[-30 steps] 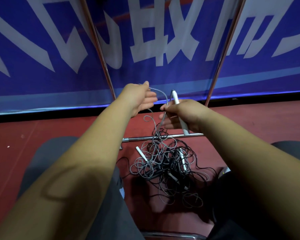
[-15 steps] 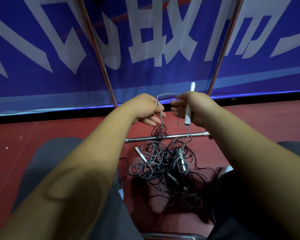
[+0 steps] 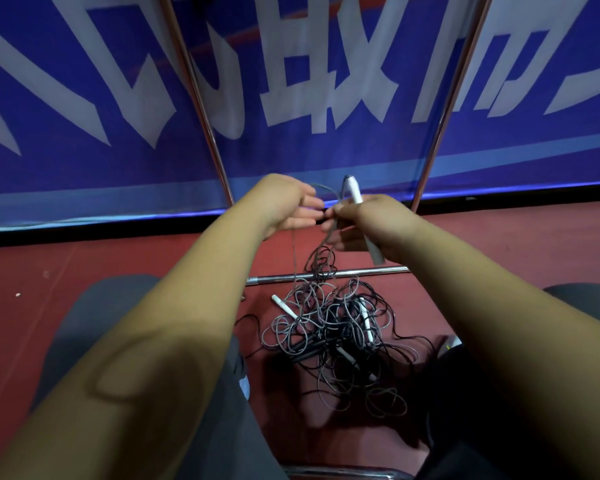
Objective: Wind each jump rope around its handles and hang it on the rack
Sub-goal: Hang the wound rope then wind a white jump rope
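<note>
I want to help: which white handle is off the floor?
The handle gripped in the right hand; the others lie in the tangled rope pile.

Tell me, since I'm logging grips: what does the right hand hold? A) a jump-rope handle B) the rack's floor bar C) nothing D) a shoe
A: the right hand grips a handle whose white end sticks up above it and whose grey end shows below.

Head-worn camera looks forward and down, close above forearms.
</note>
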{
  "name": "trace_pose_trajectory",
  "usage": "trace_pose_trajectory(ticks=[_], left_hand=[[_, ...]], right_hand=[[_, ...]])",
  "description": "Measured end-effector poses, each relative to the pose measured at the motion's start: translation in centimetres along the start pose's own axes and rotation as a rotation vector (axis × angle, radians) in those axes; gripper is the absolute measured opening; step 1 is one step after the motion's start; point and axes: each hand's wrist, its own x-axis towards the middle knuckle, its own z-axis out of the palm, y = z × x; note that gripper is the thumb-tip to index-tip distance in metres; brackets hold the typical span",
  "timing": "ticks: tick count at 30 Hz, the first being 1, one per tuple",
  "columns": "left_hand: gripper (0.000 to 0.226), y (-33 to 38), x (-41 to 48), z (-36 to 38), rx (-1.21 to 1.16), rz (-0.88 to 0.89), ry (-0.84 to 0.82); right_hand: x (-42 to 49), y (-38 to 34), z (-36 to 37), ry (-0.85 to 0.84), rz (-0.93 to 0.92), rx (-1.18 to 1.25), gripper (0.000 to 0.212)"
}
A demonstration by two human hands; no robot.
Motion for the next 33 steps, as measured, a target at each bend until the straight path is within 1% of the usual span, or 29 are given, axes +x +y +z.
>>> trace_pose_trajectory(ticks=[3,4,6,8,10,12,14,17,19,22,25,27,28,30,33], left_hand=[[0.024,-1.1,-0.3,0.2,0.474,-0.022,-0.204],[0.026,-1.4,-0.5,0.4,0.595,-0.017,-0.257],[0.029,-1.8,-0.6,0.7,0.721,-0.004,-0.312],[0.022,-2.0,-0.5,0.8,0.733,0.029,-0.292],[0.022,-1.9,-0.2,0.7,0.661,0.033,-0.252],[0.02,-1.6,0.0,0.8,0.568,0.032,-0.186],[0.016,-1.1,-0.2,0.9,0.418,0.044,-0.108],[0.014,0.0,-0.5,0.8,0.019,0.068,-0.023],[0.019,0.6,-0.4,0.5,-0.179,0.106,0.01],[0.019,0.8,-0.1,0.0,-0.3,0.138,0.038],[0.026,0.6,0.4,-0.4,-0.32,0.103,0.05],[0.031,0.4,0.6,-0.5,-0.262,0.042,0.049],[0.03,0.3,0.7,-0.3,-0.188,0.009,0.038],[0.024,-0.2,0.6,-0.1,0.03,-0.039,-0.022],[0.031,-1.1,-0.2,0.5,0.439,-0.039,-0.198]], right_hand=[[0.2,-1.0,-0.3,0.135,-0.114,0.239,0.016],[0.3,-1.3,-0.5,0.164,-0.138,0.299,0.015],[0.5,-1.5,-1.0,0.209,-0.153,0.363,0.014],[0.8,-1.3,-1.2,0.235,-0.143,0.392,0.014],[1.1,-1.1,-1.2,0.226,-0.132,0.437,0.018],[1.3,-0.9,-1.2,0.19,-0.09,0.417,0.026],[1.2,-0.7,-1.1,0.137,0.009,0.264,0.03],[0.4,0.2,-0.6,0.023,0.124,-0.085,0.023],[0.0,0.7,-0.1,-0.053,0.137,-0.168,0.019],[-0.2,0.9,0.2,-0.139,0.116,-0.166,0.017],[-0.2,0.7,0.3,-0.115,0.077,-0.135,0.02],[-0.3,0.3,0.4,-0.045,0.028,-0.071,0.02],[-0.4,0.0,0.4,-0.006,-0.002,-0.018,0.02],[-0.3,-0.7,0.2,0.071,-0.062,0.127,0.017],[0.4,-1.6,-0.5,0.164,-0.131,0.371,0.015]])
